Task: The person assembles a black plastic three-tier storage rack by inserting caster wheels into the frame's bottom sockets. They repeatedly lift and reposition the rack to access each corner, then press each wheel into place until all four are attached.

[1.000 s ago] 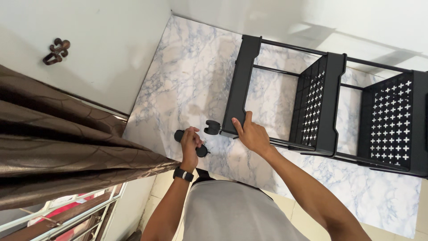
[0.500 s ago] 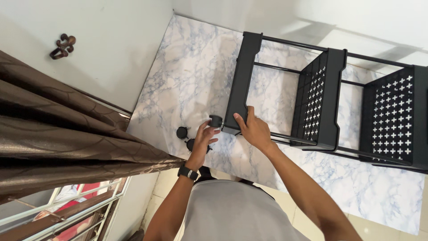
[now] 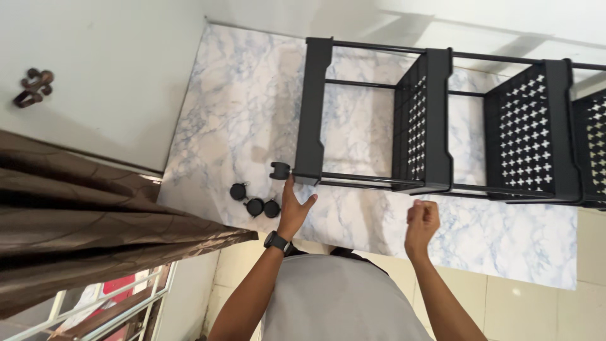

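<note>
A black metal rack (image 3: pixel 314 107) with perforated baskets lies on its side on the marble floor (image 3: pixel 240 113). A black caster wheel (image 3: pixel 279 170) sits at the near corner of the rack's end panel. My left hand (image 3: pixel 294 211), with a watch on its wrist, is spread just below that corner, fingertips at the caster and the panel's edge. Three loose black casters (image 3: pixel 254 205) lie together on the floor, left of that hand. My right hand (image 3: pixel 421 221) hovers in a closed fist in front of the rack's lower rail, with nothing visible in it.
A brown curtain (image 3: pixel 95 208) hangs at the left, with a dark metal hook (image 3: pixel 33 88) on the white wall above it. A white window grille (image 3: pixel 113 303) shows at the lower left. Beige floor tiles (image 3: pixel 543 303) border the marble.
My left hand carried a caster from the floor to the rack's corner, where the caster now sits. My right hand has left the rack's end and drawn back into a fist.
</note>
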